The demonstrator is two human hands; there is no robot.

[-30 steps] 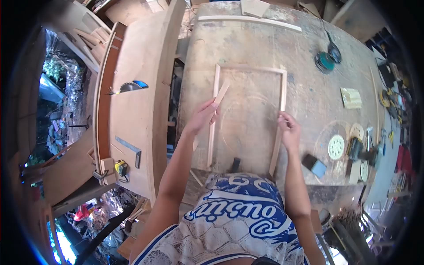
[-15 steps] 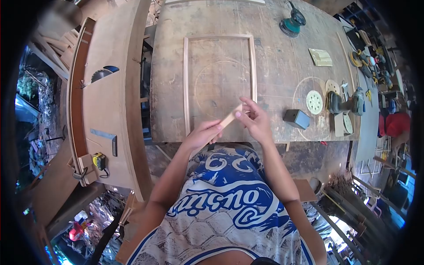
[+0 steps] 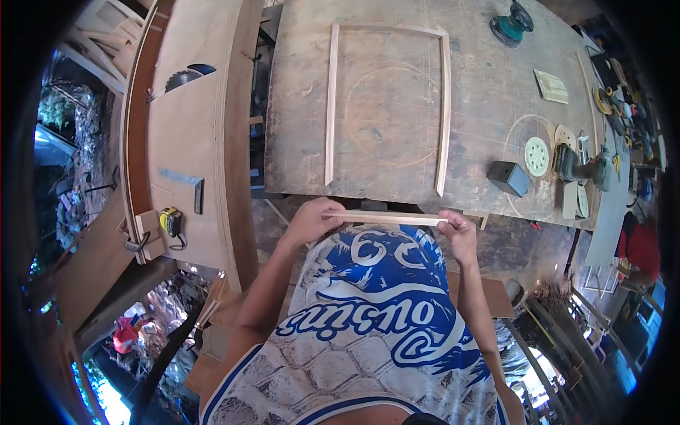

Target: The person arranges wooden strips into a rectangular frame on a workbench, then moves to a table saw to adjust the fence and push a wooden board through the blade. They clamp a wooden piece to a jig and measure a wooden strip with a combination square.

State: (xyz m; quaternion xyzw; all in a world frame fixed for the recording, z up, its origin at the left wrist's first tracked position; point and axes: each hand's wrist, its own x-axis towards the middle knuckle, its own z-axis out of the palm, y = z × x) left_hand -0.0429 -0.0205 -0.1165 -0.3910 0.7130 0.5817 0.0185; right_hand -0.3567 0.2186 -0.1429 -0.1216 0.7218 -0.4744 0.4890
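A light wooden strip [image 3: 389, 217] is held level just off the table's near edge, in front of the shirt. My left hand [image 3: 315, 219] grips its left end, with the fingers closed round it. At the right end, my right hand [image 3: 459, 232] pinches the strip between thumb and fingers. Beyond the strip, a three-sided wooden frame [image 3: 331, 106] lies flat on the worktable [image 3: 297, 142], its open side facing me. The near ends of its two long sides stop close to the table's edge, apart from the held strip.
A dark box [image 3: 508, 178], a perforated disc [image 3: 536, 156] and a sander [image 3: 582, 168] are on the right. A green sander [image 3: 511, 27] stands at the back. On the left bench lie a tape measure [image 3: 170, 221], a square [image 3: 197, 195] and a saw blade [image 3: 183, 79].
The strip was slanted between hands close together; now it is level, with the hands apart at its ends. The hands are nearer my body. The whole view has shifted, moving the table up and right.
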